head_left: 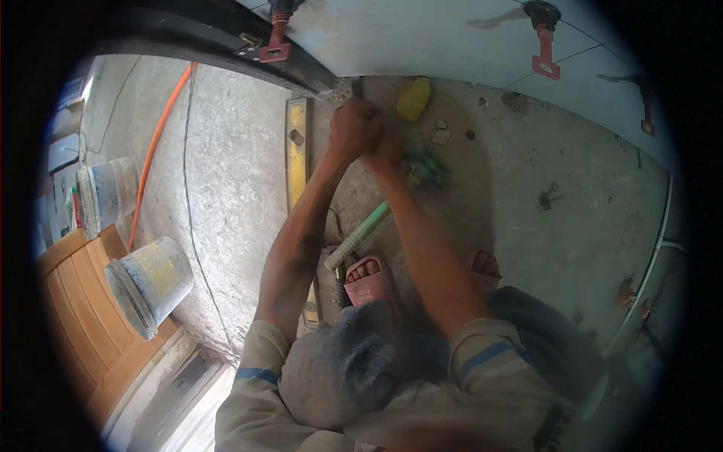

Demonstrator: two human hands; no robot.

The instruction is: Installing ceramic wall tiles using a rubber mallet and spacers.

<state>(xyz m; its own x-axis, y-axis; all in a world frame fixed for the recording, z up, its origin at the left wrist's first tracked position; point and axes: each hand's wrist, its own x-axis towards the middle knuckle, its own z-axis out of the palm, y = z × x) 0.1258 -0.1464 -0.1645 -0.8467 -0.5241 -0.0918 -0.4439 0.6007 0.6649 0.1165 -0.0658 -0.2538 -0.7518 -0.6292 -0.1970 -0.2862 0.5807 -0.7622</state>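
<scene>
My left hand (352, 128) and my right hand (385, 153) meet close together, low by the foot of the tiled wall (437, 45). Both look closed. A short dark piece (357, 86) shows just beyond the left fingers; whether either hand grips it is hidden. Under my right forearm lies a tool with a pale green handle (364, 231), ribbed at its end, and a blurred darker green head (426, 170). A yellow sponge (413, 99) sits on the floor just beyond the hands. Left of them, a yellow spirit level (297, 151) lies lengthwise.
Red-and-black tile levelling clips (546, 53) stick out of the wall tiles. A dark door frame (226, 38) stands at the upper left. Two stained buckets (154, 282), a wooden panel (86, 301) and an orange hose (160, 135) are to the left. Small rubble (441, 136) dots the floor.
</scene>
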